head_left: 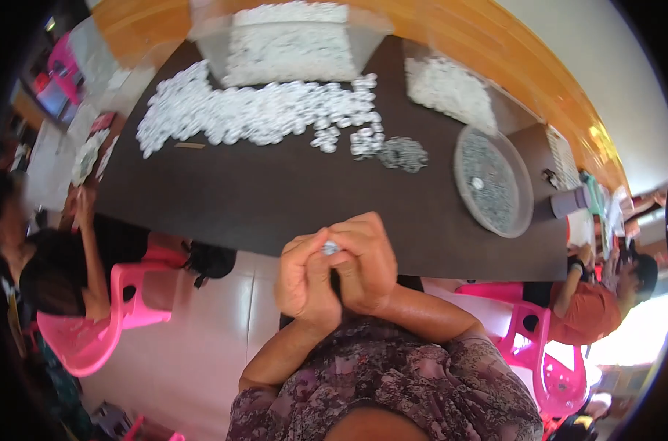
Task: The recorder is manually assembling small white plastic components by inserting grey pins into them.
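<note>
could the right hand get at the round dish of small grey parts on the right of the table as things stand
Probably yes, once freed. The right hand is pressed against the left hand around a small white piece. Only bare dark table shows between it and the round dish.

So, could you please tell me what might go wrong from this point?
The small white piece is pinched between the left hand and right hand past the table edge, so a slip could drop it to the floor. Reaching forward might also scatter the loose white pieces.

Dark table [275,198]; white-piece heap [253,110]; clear tub [290,44]; round dish [493,180]
</note>
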The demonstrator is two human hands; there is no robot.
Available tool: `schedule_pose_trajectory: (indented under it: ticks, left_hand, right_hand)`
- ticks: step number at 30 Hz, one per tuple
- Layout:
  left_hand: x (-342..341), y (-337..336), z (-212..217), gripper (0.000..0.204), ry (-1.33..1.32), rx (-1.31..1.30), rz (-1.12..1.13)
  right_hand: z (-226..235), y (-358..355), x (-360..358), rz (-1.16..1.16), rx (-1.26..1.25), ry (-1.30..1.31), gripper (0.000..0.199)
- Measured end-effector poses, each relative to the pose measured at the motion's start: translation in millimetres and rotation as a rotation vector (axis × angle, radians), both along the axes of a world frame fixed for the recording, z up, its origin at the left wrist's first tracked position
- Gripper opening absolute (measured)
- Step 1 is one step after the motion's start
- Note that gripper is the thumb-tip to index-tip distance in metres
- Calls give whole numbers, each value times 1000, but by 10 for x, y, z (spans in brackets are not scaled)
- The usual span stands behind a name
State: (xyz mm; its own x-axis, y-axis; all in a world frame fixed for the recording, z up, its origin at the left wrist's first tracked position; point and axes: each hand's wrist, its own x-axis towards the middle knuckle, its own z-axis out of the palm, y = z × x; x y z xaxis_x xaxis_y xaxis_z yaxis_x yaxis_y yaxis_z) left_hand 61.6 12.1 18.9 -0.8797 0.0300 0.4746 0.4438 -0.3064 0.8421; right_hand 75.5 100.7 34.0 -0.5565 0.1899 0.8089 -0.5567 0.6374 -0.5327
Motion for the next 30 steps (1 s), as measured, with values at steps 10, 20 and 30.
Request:
schedule_pose_trajectory:
  ticks: [10,20,30]
  left_hand:
    - [-85,25,101,30,-233,-74,-306]
    - [-408,50,24,22,-216,-243,-293]
    - [-467,93,-56,21,-242,-281,-284]
  right_hand:
    - [90,343,189,-133,77,-105,21]
    - [751,1569,380,-554,6,-245,13]
    - [505,2460,626,-575,80,-781,11]
